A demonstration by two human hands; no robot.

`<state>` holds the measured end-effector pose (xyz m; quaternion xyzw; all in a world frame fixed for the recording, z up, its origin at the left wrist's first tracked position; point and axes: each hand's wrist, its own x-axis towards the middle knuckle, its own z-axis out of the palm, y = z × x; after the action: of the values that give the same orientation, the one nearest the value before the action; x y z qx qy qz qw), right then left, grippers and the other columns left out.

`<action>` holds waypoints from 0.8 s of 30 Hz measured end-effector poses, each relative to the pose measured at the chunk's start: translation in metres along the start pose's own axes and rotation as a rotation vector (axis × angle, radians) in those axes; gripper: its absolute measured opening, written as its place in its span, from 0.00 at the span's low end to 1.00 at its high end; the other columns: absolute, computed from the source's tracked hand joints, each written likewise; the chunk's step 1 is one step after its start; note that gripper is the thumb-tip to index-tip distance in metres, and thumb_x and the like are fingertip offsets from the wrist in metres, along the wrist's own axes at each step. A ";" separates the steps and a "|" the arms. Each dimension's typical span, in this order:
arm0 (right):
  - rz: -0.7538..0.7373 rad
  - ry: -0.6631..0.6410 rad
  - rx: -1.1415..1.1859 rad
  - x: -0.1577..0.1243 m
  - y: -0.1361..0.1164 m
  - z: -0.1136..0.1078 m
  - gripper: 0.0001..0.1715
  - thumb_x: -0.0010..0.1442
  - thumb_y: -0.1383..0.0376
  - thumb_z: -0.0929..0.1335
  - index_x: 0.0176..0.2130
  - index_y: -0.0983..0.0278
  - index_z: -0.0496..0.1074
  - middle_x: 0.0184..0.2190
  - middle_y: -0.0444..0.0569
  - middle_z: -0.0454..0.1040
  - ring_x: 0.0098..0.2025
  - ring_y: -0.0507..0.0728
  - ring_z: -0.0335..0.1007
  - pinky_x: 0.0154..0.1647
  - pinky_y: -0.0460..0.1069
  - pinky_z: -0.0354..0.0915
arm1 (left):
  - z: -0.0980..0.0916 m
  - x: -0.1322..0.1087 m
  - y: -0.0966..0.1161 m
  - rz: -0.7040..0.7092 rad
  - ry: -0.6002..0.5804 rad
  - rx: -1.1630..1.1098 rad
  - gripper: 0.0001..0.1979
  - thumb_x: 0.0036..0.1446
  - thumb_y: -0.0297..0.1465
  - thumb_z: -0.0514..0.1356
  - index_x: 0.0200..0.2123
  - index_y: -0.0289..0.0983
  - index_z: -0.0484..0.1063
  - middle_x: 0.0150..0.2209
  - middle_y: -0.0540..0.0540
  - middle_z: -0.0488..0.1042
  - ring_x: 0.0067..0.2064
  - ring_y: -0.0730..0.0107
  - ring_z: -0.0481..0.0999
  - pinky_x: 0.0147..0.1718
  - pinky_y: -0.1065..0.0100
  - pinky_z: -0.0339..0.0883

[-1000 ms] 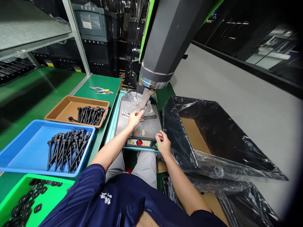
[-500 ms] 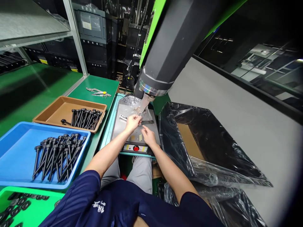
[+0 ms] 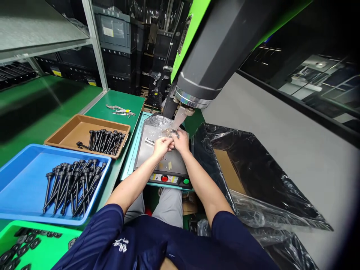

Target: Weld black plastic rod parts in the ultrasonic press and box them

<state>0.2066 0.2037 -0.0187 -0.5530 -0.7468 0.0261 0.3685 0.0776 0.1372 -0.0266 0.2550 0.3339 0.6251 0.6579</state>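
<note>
Looks mid-piece, can't spot anything finished: left hand (image 3: 163, 147) bunched, right hand (image 3: 181, 142) curled, can't tell what either's gripping, small dark part (image 3: 176, 134) toward the plate's (image 3: 145, 156) far right corner, loads of black screws (image 3: 73, 180) left by the blue tray's (image 3: 26, 168) right edge.

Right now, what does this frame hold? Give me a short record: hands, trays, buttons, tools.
left hand: above the grey plate; held item unclear
right hand: close beside the left, near the machine's pale tip; held item unclear
blue tray: long black bolt-like parts
brown tray: similar black parts
green tray: small black pieces; partly out of frame
buttons: red button, green button
tools: pliers-like tool, beyond the brown tray
</note>
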 end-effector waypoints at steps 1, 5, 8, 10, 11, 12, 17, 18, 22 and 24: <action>-0.011 -0.042 -0.017 0.008 -0.002 0.000 0.16 0.61 0.59 0.66 0.45 0.63 0.77 0.49 0.56 0.76 0.55 0.64 0.68 0.60 0.59 0.64 | 0.000 0.001 0.001 -0.001 0.001 -0.004 0.08 0.56 0.29 0.65 0.28 0.33 0.70 0.24 0.47 0.76 0.21 0.77 0.73 0.20 0.76 0.61; -0.046 -0.103 -0.060 0.027 -0.010 -0.008 0.11 0.59 0.61 0.66 0.37 0.64 0.76 0.44 0.57 0.77 0.51 0.65 0.70 0.57 0.59 0.64 | -0.001 0.004 0.004 -0.001 0.018 -0.006 0.08 0.56 0.28 0.65 0.27 0.33 0.69 0.25 0.47 0.76 0.22 0.77 0.73 0.20 0.77 0.60; -0.029 -0.053 -0.024 0.023 -0.013 -0.022 0.11 0.58 0.61 0.67 0.37 0.64 0.76 0.46 0.58 0.77 0.53 0.67 0.69 0.60 0.62 0.61 | -0.003 0.004 0.006 0.004 0.041 0.013 0.09 0.57 0.28 0.64 0.27 0.33 0.69 0.24 0.48 0.75 0.21 0.78 0.72 0.20 0.77 0.60; 0.074 -0.068 0.113 0.011 -0.014 -0.036 0.13 0.57 0.58 0.69 0.37 0.64 0.76 0.43 0.56 0.78 0.50 0.66 0.71 0.57 0.61 0.64 | -0.004 0.003 0.006 0.004 0.050 0.035 0.08 0.58 0.27 0.63 0.27 0.33 0.69 0.24 0.49 0.74 0.21 0.78 0.71 0.21 0.76 0.59; 0.158 -0.100 0.229 0.001 -0.013 -0.043 0.14 0.57 0.55 0.70 0.37 0.64 0.76 0.40 0.55 0.78 0.46 0.64 0.73 0.52 0.59 0.68 | -0.005 0.002 0.006 -0.001 0.051 0.047 0.08 0.58 0.27 0.63 0.27 0.33 0.69 0.24 0.49 0.74 0.21 0.78 0.71 0.21 0.76 0.59; 0.253 -0.145 0.372 -0.009 -0.013 -0.051 0.17 0.56 0.52 0.71 0.36 0.63 0.76 0.38 0.54 0.78 0.42 0.62 0.74 0.46 0.57 0.70 | -0.006 0.000 0.004 -0.007 0.052 0.063 0.08 0.59 0.26 0.62 0.27 0.33 0.69 0.24 0.49 0.74 0.21 0.78 0.71 0.22 0.76 0.60; 0.536 -0.333 0.988 -0.063 -0.016 -0.089 0.27 0.45 0.46 0.79 0.34 0.62 0.74 0.37 0.49 0.78 0.33 0.53 0.73 0.29 0.46 0.67 | -0.014 -0.023 -0.007 -0.115 0.061 0.164 0.10 0.63 0.32 0.60 0.30 0.33 0.71 0.28 0.45 0.76 0.24 0.77 0.71 0.24 0.74 0.61; 0.543 -0.330 1.028 -0.071 -0.018 -0.095 0.28 0.44 0.46 0.80 0.34 0.62 0.74 0.36 0.49 0.78 0.33 0.52 0.72 0.29 0.45 0.68 | -0.017 -0.031 -0.010 -0.169 0.054 0.178 0.12 0.65 0.35 0.58 0.33 0.33 0.71 0.29 0.43 0.76 0.24 0.76 0.71 0.24 0.74 0.62; 0.499 -0.235 1.013 -0.094 -0.031 -0.104 0.29 0.44 0.47 0.81 0.37 0.61 0.74 0.33 0.47 0.78 0.32 0.52 0.72 0.32 0.46 0.70 | -0.025 -0.064 -0.021 -0.219 -0.131 0.270 0.17 0.63 0.42 0.61 0.39 0.32 0.74 0.33 0.40 0.79 0.28 0.72 0.74 0.27 0.72 0.66; 0.448 -0.149 0.973 -0.101 -0.038 -0.105 0.30 0.43 0.46 0.81 0.37 0.61 0.73 0.32 0.46 0.78 0.32 0.52 0.72 0.33 0.47 0.71 | -0.028 -0.078 -0.025 -0.061 -0.291 0.375 0.15 0.55 0.38 0.68 0.40 0.33 0.76 0.34 0.42 0.80 0.31 0.71 0.76 0.31 0.71 0.68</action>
<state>0.2486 0.0648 0.0219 -0.4606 -0.5365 0.4861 0.5135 0.0730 0.0555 -0.0543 0.4497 0.3533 0.4888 0.6588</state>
